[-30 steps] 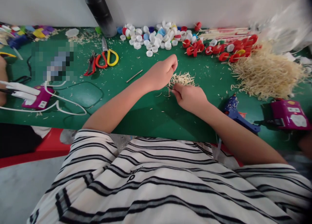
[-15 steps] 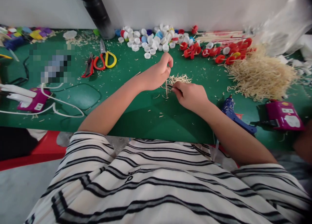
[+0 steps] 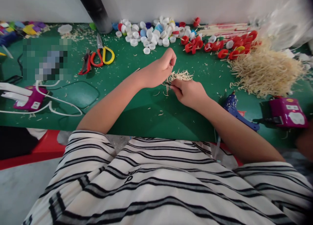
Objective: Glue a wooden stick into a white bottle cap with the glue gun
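My left hand is curled into a pinch above a small heap of thin wooden sticks on the green table, and a stick hangs down from its fingertips. My right hand is closed just to the right, its fingertips pinching at the lower part of the same sticks. Both hands meet at the small heap's left edge.
A big pile of wooden sticks lies right. White and coloured bottle caps, red caps on skewers, scissors, red pliers, a blue glue gun, purple devices and a dark bottle surround me.
My left hand has lifted slightly and shifted with a stick in its pinch. The right hand stays at the small heap. The view has tilted a little.
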Demonstrator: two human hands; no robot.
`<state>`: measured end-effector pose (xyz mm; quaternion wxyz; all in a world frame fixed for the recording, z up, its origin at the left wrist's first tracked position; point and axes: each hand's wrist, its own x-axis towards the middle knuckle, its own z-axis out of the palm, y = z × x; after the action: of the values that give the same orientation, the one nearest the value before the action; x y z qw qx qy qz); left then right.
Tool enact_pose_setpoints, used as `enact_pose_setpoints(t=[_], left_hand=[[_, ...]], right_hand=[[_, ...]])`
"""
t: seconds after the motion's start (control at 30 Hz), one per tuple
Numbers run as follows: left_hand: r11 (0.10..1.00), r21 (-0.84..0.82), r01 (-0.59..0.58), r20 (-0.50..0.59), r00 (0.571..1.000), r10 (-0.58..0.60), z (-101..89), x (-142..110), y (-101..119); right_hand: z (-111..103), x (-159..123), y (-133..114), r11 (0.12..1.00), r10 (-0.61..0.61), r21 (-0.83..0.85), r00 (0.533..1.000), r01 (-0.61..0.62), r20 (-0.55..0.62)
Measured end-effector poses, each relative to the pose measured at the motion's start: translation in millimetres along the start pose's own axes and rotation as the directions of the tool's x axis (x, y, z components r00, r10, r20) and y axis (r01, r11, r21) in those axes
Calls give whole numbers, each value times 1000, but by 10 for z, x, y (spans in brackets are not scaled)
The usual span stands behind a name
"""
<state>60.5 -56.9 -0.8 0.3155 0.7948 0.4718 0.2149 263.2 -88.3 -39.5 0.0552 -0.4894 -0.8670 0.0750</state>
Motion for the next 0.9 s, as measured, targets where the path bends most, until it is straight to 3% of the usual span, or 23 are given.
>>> enact_pose_setpoints(t=[0.43, 0.9], left_hand=[[997, 22, -71, 18, 997, 70, -9, 47, -183], [993, 57, -102, 2, 995, 102, -9, 25, -181]], right_hand=[[49, -24, 62, 999, -10, -36, 997, 13, 76], [27, 33, -73, 996, -21, -92, 999, 24, 35]])
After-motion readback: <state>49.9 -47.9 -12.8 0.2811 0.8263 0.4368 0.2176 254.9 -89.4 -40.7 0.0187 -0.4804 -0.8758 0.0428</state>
